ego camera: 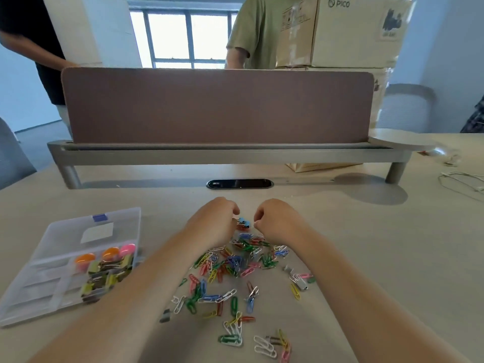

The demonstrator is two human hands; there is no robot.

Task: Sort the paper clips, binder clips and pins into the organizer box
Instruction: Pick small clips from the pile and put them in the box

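A heap of coloured paper clips (pixel 235 265) is spread over the table between my forearms. At its far end lie a blue binder clip (pixel 244 220) and a red one (pixel 242 227). My left hand (pixel 213 222) has its fingers curled, and the fingertips pinch the blue binder clip. My right hand (pixel 276 221) is curled just right of that clip, with nothing visible in it. The clear organizer box (pixel 28 299) lies open at the left. It holds yellow-green binder clips (pixel 104 273) and round orange and pink pins (pixel 111 254). Silver binder clips (pixel 300 282) lie at the right.
A brown desk divider (pixel 217 106) on a grey rail closes off the far side, with a black cable port (pixel 239 183) in front of it. White cables (pixel 461 182) lie at the far right. Two people and cardboard boxes (pixel 348 30) are behind the divider.
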